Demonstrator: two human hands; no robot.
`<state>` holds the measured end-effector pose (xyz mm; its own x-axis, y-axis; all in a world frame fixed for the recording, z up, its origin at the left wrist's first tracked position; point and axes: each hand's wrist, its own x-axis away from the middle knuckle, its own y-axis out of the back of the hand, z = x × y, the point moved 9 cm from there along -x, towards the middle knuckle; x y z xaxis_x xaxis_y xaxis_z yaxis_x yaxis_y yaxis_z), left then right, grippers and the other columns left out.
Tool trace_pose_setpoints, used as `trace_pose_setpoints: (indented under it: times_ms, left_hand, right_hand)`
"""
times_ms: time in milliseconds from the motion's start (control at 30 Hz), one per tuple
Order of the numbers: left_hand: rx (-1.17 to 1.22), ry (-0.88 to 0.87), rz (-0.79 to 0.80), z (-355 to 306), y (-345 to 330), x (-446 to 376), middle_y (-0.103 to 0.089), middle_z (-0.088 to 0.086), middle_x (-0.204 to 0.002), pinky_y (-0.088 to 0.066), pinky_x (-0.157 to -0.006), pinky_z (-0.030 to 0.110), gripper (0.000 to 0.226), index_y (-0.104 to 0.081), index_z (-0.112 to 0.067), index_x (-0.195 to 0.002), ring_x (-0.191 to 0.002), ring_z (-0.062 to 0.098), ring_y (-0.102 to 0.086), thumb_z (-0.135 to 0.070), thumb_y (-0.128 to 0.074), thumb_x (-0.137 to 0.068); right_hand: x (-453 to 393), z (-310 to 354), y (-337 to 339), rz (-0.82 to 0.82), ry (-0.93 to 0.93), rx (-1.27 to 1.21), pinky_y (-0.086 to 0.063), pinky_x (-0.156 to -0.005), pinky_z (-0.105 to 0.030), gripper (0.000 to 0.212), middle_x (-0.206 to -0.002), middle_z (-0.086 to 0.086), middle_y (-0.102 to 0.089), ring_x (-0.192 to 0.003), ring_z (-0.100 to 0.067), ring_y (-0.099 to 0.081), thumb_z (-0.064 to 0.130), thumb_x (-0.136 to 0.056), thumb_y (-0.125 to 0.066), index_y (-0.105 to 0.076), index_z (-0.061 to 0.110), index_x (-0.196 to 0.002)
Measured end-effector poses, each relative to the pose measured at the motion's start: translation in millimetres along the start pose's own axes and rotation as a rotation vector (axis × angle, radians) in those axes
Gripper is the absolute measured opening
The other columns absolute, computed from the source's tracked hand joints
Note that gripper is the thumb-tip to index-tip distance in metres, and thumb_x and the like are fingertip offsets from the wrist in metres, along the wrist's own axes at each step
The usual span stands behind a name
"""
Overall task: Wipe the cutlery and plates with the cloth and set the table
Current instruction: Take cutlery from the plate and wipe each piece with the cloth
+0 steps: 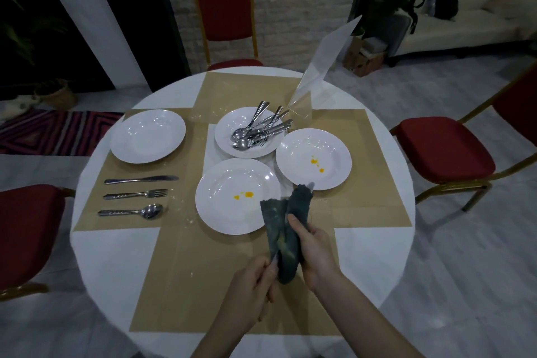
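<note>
At the lower centre of the frame, the right hand (pixel 312 253) grips a dark, fuzzy cloth (pixel 286 237) folded around a piece of cutlery (pixel 311 185), whose shiny metal tip pokes out at the top. The left hand (pixel 251 289) pinches the handle end at the cloth's lower edge. On the round white counter (pixel 116 259), crossed by tan mats, lie four glossy white plates: a clean plate (pixel 147 136) at left, two stained plates (pixel 236 196) (pixel 313 158) with orange spots, and one holding a heap of steel cutlery (pixel 260 128). A knife (pixel 141 179), fork (pixel 135 194) and spoon (pixel 130 211) lie in parallel at left.
</note>
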<state>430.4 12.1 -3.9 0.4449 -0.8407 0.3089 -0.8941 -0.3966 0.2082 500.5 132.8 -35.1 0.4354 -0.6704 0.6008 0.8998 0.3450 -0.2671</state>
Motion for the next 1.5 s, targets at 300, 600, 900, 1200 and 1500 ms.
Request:
trace_pose_setpoints:
  times_ms: [300,600,900,1200,1500]
  left_hand:
    - [0.014,0.056,0.023,1.7,9.8,4.6,-0.054,0.002,-0.055,-0.034,-0.044,0.027,0.026,-0.049,-0.009,-0.078,-0.042,0.019,-0.038,-0.020,-0.043,-0.101]
    - [0.070,0.082,-0.018,2.1,-2.9,3.3,-0.040,-0.012,-0.051,-0.027,-0.044,0.012,0.029,-0.051,-0.008,-0.078,-0.044,0.001,-0.032,-0.020,-0.041,-0.102]
    - [-0.214,-0.028,0.048,-11.2,-1.9,-9.2,-0.043,-0.011,-0.051,-0.030,-0.049,0.016,0.029,-0.050,-0.018,-0.072,-0.048,0.003,-0.037,-0.022,-0.044,-0.100]
    - [-0.237,-0.003,0.081,-7.1,-8.8,-8.4,-0.047,-0.013,-0.054,-0.033,-0.052,0.012,0.030,-0.050,-0.020,-0.073,-0.051,0.000,-0.040,-0.024,-0.042,-0.101]
    - [-0.064,0.079,-0.070,8.7,18.4,-2.7,-0.050,-0.011,-0.061,-0.032,-0.048,0.012,0.027,-0.054,-0.014,-0.077,-0.049,-0.001,-0.043,-0.021,-0.044,-0.101]
  right_hand:
    - [-20.1,29.3,15.4,-0.131,0.027,-0.073,-0.054,-0.066,-0.028,0.026,-0.094,-0.011,-0.075,-0.083,-0.021,-0.070,0.026,-0.088,-0.069,-0.069,0.005,-0.103]
    - [-11.4,-4.0,4.4,-0.029,0.022,0.052,-0.057,-0.077,-0.033,0.026,-0.092,-0.009,-0.076,-0.089,-0.026,-0.072,0.026,-0.087,-0.070,-0.071,0.005,-0.102]
    - [-29.0,14.9,55.3,-0.276,-0.003,-0.130,-0.053,-0.088,-0.038,0.033,-0.101,-0.011,-0.073,-0.096,-0.027,-0.067,0.029,-0.085,-0.072,-0.069,0.003,-0.106]
    - [-27.5,1.9,52.5,-0.232,-0.040,-0.075,-0.053,-0.071,-0.031,0.028,-0.093,-0.011,-0.075,-0.087,-0.024,-0.070,0.028,-0.083,-0.074,-0.071,0.006,-0.098]
    - [-18.8,-25.3,-15.6,0.038,-0.050,0.076,-0.055,-0.066,-0.026,0.024,-0.089,-0.005,-0.077,-0.083,-0.020,-0.073,0.031,-0.086,-0.070,-0.072,0.010,-0.098]
